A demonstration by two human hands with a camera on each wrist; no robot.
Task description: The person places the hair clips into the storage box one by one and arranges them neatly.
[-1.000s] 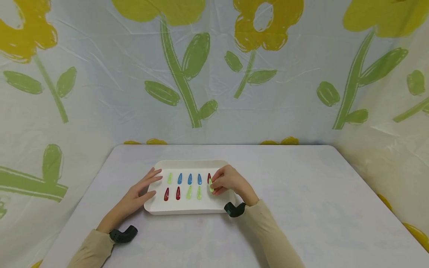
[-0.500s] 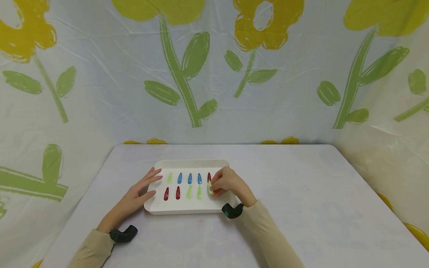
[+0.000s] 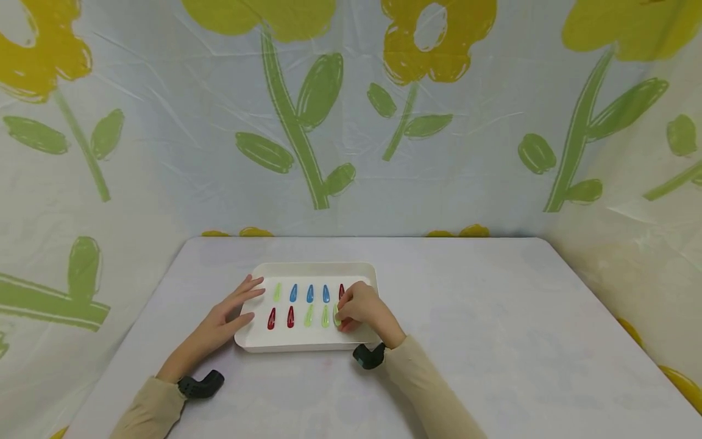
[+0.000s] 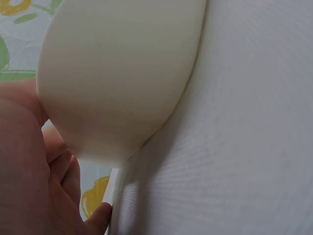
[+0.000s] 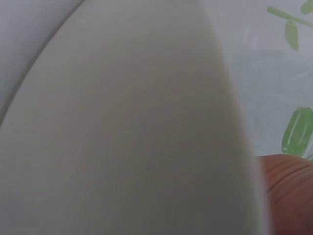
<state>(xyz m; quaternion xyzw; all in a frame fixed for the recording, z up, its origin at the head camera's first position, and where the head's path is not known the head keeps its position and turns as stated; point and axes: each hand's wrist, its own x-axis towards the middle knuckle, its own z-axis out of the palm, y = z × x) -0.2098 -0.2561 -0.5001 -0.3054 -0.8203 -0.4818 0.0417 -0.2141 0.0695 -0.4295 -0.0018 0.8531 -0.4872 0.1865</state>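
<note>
In the head view, my right hand (image 3: 362, 308) pinches a light green snap hair clip (image 3: 337, 315) at the right end of the front row, low over the white tray (image 3: 296, 342). Just left of it lies another green hair clip (image 3: 325, 316). Behind the fingers a red hair clip (image 3: 341, 291) ends the back row. My left hand (image 3: 227, 318) rests at the tray's left rim, fingers spread and fairly straight. The left wrist view shows that hand (image 4: 29, 161) beside the tray wall (image 4: 117, 83). In the right wrist view the tray wall (image 5: 132, 122) hides the clip.
The back row also holds a green clip (image 3: 277, 292) and several blue clips (image 3: 310, 293). Two red clips (image 3: 290, 317) and a green clip (image 3: 309, 315) lie in the front row. The tray stands on a pale table (image 3: 466, 305), with a flowered sheet (image 3: 466, 177) behind.
My right hand has moved slightly left and toward me, bringing the green hair clip from near the red one to beside the front-row green clips. My left hand has stayed put.
</note>
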